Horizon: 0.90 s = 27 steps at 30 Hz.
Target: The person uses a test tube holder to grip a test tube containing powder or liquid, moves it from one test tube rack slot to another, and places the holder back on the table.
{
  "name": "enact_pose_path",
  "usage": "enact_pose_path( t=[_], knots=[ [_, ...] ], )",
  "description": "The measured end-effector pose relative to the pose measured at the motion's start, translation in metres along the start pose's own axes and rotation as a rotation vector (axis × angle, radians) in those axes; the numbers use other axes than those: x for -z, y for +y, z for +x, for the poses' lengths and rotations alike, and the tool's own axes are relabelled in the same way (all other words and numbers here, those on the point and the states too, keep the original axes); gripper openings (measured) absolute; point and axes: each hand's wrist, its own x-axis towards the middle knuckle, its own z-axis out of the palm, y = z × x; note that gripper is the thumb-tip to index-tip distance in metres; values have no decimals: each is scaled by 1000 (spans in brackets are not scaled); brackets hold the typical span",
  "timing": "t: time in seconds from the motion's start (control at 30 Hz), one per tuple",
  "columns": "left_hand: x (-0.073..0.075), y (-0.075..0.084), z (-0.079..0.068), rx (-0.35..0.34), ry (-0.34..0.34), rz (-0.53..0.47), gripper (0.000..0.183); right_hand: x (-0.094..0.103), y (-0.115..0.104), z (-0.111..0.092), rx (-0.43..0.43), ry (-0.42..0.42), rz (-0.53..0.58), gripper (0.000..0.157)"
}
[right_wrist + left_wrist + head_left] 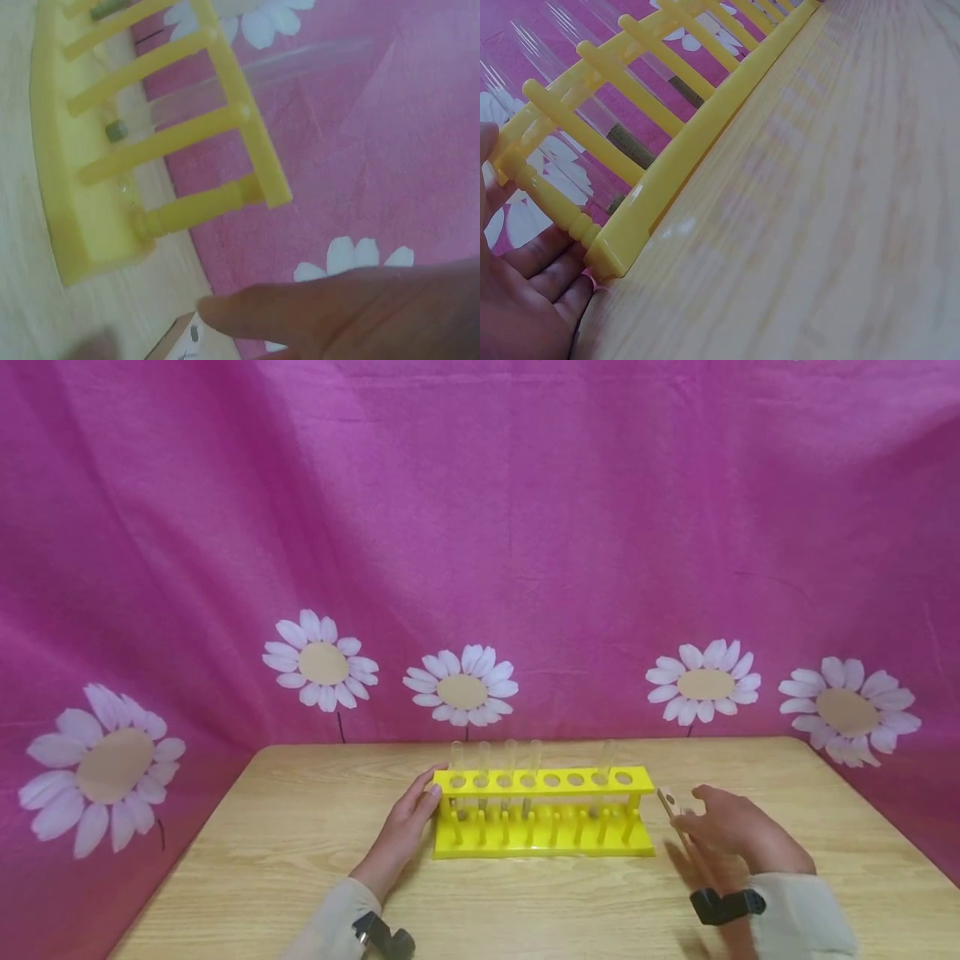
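Observation:
A yellow test tube rack (543, 852) stands on the table. My left hand (405, 822) grips its left end, thumb at the top bar and the other fingers behind the end post, as the left wrist view shows. Several clear test tubes (536, 756) fill the left holes, with dark material at their bottoms. Another test tube (608, 752) stands alone toward the right end. Just right of the rack, my right hand (738, 831) holds a wooden test tube holder (667, 799), its holed end toward the rack. In the right wrist view the index fingertip overlaps this wooden end.
The rack and hands are over a light wood-grain table (247, 852). A pink cloth (510, 527) with large white flowers hangs behind and at both sides. Black straps with small devices (723, 906) sit on both wrists, over light sleeves.

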Motion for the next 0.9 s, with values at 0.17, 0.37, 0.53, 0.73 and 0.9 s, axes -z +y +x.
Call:
enact_pose_path(
  t=[0.17,0.37,0.53,0.73,0.9],
  knots=[
    [0,2,-1,-6,12,-1,44,1,3,1,-32,28,-23,86],
    [-1,0,-2,-6,15,-2,42,-5,4,4,-60,41,16,57],
    [-1,1,-1,-18,2,-20,43,-10,5,8,-96,43,3,33],
    [-1,1,-1,-43,-7,-28,47,-13,1,7,-87,92,-67,30],
    [-1,0,-1,-34,12,-30,48,-19,-4,6,-77,129,-92,26]
  ],
)
